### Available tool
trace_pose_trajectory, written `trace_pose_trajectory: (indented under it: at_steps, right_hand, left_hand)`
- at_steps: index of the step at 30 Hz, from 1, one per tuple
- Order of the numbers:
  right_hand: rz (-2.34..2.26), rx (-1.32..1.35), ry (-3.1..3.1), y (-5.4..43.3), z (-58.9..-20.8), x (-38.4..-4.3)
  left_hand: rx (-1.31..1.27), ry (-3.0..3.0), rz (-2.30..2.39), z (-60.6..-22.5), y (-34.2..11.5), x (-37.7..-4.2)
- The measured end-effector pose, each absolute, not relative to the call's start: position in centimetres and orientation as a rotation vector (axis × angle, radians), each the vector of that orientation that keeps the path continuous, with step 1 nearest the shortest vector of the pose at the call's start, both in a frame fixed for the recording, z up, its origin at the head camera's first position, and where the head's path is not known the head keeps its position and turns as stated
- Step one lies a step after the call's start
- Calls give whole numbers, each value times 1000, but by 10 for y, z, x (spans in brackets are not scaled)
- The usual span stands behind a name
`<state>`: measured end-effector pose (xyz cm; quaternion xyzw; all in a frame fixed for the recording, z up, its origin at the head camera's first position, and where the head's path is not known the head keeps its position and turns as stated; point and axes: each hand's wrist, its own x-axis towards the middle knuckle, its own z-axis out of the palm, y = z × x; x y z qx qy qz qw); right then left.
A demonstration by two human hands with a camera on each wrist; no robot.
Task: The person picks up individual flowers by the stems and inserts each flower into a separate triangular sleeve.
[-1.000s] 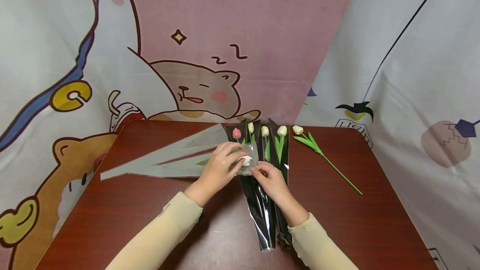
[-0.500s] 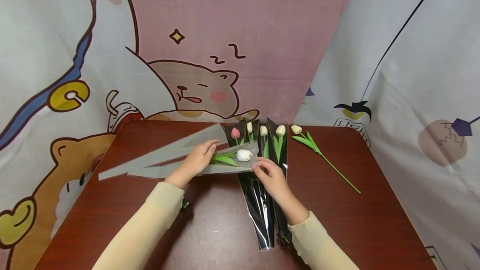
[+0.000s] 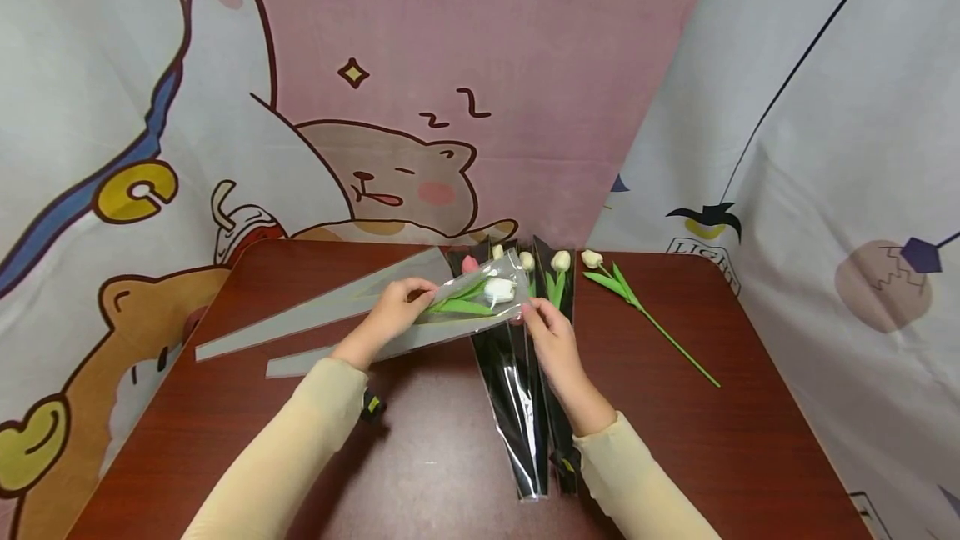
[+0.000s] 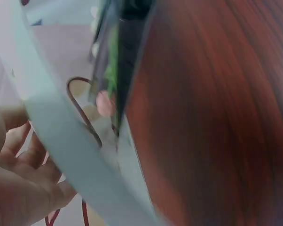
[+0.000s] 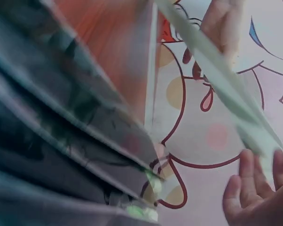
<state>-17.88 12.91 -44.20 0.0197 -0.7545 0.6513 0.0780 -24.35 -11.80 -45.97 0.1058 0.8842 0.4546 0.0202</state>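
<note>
A white tulip (image 3: 500, 290) with green leaves lies inside a clear-fronted grey flower sleeve (image 3: 450, 327), which is raised off the table and tilted. My left hand (image 3: 392, 315) grips the sleeve's upper edge near the leaves. At the wide mouth, my right hand (image 3: 558, 348) pinches the near corner between thumb and fingers. In the left wrist view the sleeve (image 4: 61, 127) is a blurred pale band beside the left hand (image 4: 26, 179). The right wrist view has the right hand (image 5: 259, 197) at one end of it. The tulip's lower stem is hard to make out.
Black flower sleeves (image 3: 517, 423) holding a pink tulip (image 3: 469, 264) and white tulips (image 3: 560, 260) lie beneath and behind the raised one. A second grey sleeve (image 3: 300, 317) lies at left. One loose white tulip (image 3: 637, 304) rests at right on the brown table (image 3: 675, 440).
My left hand has drawn back leftward from the white tulip's head and now grips the sleeve. Both hands have lifted the sleeve, its mouth end rising and shifting slightly right.
</note>
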Motion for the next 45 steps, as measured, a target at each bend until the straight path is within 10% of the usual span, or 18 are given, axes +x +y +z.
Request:
trace_pose_trajectory:
  at_steps: [20,45]
  right_hand:
    - [2129,96,-2307,98,-449,-203]
    - [2037,-76,-2405,116,-453,-217]
  left_hand:
    - [-96,1713,2587,-425,-62,-224]
    - [31,2016,2235,-463,-66,-216]
